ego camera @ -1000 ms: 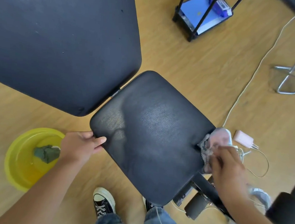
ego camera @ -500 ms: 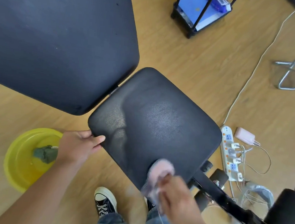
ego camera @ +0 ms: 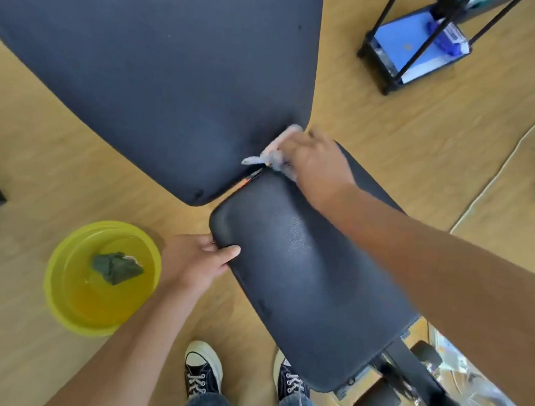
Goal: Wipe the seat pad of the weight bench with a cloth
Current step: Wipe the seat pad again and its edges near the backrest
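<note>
The seat pad (ego camera: 310,287) of the bench lies at the middle of the view, a black cushion running from its far left corner down to its near right end, where the black frame (ego camera: 406,370) of the bench shows below it. The right hand (ego camera: 315,161) is at the far end of the pad, pressing a pale cloth (ego camera: 275,153) against the narrow gap where the pad meets the large dark back pad (ego camera: 149,63); its grip is closed on the cloth, though the hand is blurred and how the fingers lie cannot be told exactly. The cloth bunches at that seam, with one loose tip pointing left over the back pad's edge. The left hand (ego camera: 196,263) holds the left edge of the seat pad near its far corner, thumb on top and fingers curled around the rim. Left of that hand, just beside it on the wooden floor (ego camera: 38,150), stands a yellow basin (ego camera: 58,281) holding liquid and a dark green rag (ego camera: 116,267). Between the basin and the pad's near edge the floor is bare, down to two black shoes (ego camera: 203,369) at the near side. To the far right the floor is open apart from a white cable (ego camera: 502,168) and a black stand (ego camera: 416,44) in the far corner.
</note>
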A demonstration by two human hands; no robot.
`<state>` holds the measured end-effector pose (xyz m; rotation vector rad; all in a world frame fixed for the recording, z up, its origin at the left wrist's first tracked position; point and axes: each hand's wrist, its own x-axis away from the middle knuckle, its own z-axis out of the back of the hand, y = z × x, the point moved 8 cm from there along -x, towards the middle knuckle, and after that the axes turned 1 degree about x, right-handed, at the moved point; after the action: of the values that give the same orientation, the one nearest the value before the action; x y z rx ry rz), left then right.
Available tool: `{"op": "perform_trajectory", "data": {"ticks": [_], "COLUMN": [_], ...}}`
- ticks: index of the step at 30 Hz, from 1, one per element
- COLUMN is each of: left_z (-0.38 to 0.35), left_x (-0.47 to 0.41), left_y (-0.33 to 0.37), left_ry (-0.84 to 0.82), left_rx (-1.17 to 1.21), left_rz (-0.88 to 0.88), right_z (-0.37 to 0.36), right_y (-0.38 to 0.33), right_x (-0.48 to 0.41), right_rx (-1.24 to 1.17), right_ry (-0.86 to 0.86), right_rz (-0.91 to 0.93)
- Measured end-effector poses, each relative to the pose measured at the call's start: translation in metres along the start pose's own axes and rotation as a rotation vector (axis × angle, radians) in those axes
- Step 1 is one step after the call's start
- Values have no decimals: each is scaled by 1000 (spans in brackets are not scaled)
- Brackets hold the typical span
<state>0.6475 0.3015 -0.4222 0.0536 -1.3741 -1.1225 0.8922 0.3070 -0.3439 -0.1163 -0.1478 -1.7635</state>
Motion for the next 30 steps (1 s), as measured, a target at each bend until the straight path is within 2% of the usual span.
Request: {"op": "perform_trajectory", "data": {"ticks": [1,2,3,5,6,7,9,11,14,16,19,22,24,27,30], "left_z": [-1,-1,-1,1,1,0,-2,-2,-1,-1,0,0,1,-1,2], "left_x": [2,2,2,3,4,5,3,4,4,2,1,0,-1,-4,-8], "left_y": [0,0,-1,-1,-1,-1,-1,-1,-1,-1,-2,-2,-5,-10,-15], "left_ry": [3,-1,1,12,18,21,25,32,56,54,55,63,58,46,62], "left_rx": [2,-2,-15,-43,-59,-65,-38,-27,-60,-68,-49,-67,-39,-22,-37], "left_rz": [-4,-4,-1,-28,-43,-55,-58,-61,-85,-91,-95,-110,-99,-91,-74], "right_z": [0,-1,-1,-8,-9,-8,-5,-12,-29,-31,-38,-45,-39,-32,-35], "right_y": [38,50,39,-6,-21,-19,21,64,94,106,140,153,149,120,95], "right_x": [-5,-10,-17,-21,-17,-14,-18,-31,-45,-36,43,119,100,25,-4], "right_rx": [-18,-1,63,133,117,63,2,19,-255,-494,-663,-732,-839,-1034,-1201], "right_ry": [-25,-50,-57,-94,-92,-91,-97,-222,-445,-469,-452,-542,-457,-305,-272], "right_rz": [-207,-312,-278,-89,-3,5,-177,-375,-499,-531,-647,-678,-617,-574,-563]}}
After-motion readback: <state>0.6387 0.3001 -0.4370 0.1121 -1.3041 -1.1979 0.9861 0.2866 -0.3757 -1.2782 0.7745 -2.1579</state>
